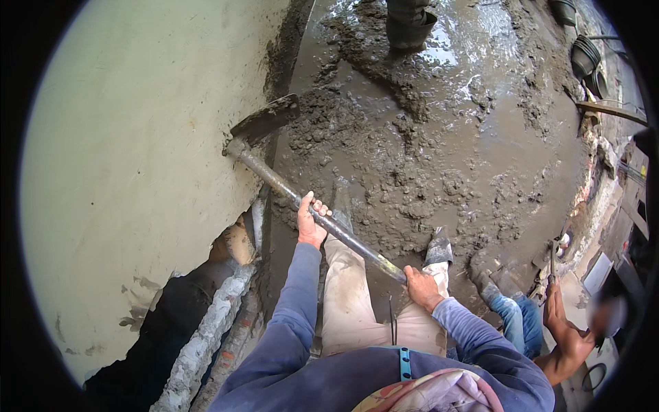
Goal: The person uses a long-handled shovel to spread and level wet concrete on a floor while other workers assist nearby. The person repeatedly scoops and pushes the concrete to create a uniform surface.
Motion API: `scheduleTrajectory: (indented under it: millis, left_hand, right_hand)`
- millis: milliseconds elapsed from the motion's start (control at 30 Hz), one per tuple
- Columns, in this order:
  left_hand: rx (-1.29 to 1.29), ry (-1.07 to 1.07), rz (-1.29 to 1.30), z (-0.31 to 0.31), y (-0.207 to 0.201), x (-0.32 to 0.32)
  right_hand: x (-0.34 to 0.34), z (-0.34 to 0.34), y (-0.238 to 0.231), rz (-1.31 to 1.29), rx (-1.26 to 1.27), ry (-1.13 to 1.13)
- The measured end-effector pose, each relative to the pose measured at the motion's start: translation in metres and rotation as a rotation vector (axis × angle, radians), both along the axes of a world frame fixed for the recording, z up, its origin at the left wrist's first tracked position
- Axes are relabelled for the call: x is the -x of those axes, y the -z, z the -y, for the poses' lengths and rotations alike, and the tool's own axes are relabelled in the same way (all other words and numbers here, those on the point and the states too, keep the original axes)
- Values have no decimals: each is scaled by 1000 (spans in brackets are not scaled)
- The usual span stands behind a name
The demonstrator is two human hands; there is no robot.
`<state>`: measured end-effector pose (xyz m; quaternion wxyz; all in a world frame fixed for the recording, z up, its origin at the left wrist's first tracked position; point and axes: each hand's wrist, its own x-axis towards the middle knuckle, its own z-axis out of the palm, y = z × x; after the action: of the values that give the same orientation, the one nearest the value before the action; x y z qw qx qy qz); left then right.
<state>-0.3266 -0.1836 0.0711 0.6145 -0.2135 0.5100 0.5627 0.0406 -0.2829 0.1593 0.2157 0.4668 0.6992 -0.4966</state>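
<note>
Wet mud (439,147) spreads from twelve to three o'clock. Our left hand (312,220) grips the hoe (353,243) midway, our right hand (423,288) clasps its near end; its blade (266,119) sits at eleven, by a pale surface (151,123).

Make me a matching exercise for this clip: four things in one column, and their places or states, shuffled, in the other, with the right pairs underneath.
Column one
1. Left hand
2. Right hand
3. Hoe blade
4. Nested buckets

Column two
A. Black, near the picture's upper right edge
B. Gripping the hoe handle near its end, farther from the metal head
C. Dark, overlapping the edge of the pale surface in the picture
D. Wrapped around the shaft, closer to the metal head

Pairs: 1-D, 2-B, 3-C, 4-A
</note>
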Motion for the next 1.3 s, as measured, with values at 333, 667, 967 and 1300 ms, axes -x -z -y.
scheduleTrajectory:
  millis: [333,667,967,1300]
  left_hand:
    - [-318,3,233,2,-25,-44]
    - [-9,125,-360,-101,-20,-93]
    - [93,274,-569,-334,238,-127]
    - [32,523,-269,-260,213,-353]
  right_hand:
    - [-38,0,-17,37,85,75]
    - [-26,-35,23,76,-162,478]
    - [-63,-273,172,0,-94,441]
    - [-211,-169,62,239,-151,569]
